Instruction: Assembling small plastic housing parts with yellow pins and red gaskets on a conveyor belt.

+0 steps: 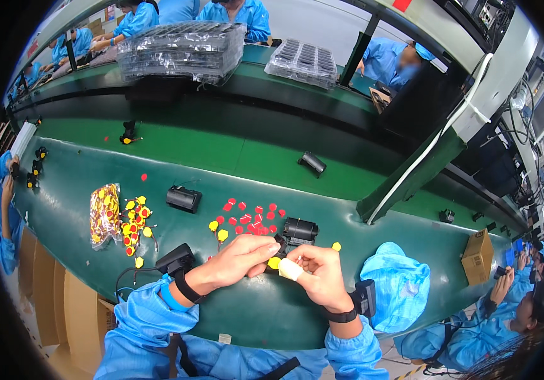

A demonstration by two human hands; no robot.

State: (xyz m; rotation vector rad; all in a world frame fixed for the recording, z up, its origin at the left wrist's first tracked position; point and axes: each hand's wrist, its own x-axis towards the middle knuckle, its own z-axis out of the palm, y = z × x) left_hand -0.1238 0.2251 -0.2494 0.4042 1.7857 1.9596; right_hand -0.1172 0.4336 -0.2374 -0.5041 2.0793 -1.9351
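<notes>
My left hand (pixel 241 258) is closed around a small black plastic part (pixel 280 243), mostly hidden by the fingers. A small yellow disc-like piece (pixel 274 263) shows between my hands. My right hand (pixel 317 272) pinches at that piece's edge, with a white cover (pixel 290 269) on one digit. Just beyond my fingers lies a black cylindrical housing (pixel 300 232). Several red discs (pixel 258 218) are scattered past my left hand, and a few yellow pieces with thin wires (pixel 222 235) lie beside them.
Left on the green table (pixel 234 323) are a bag of yellow and red pieces (pixel 104 215) and a loose pile (pixel 135 221). Another black housing (pixel 183 199) lies nearby. To the right are a blue cloth cap (pixel 396 285) and a cardboard box (pixel 477 256). Co-workers sit at both sides.
</notes>
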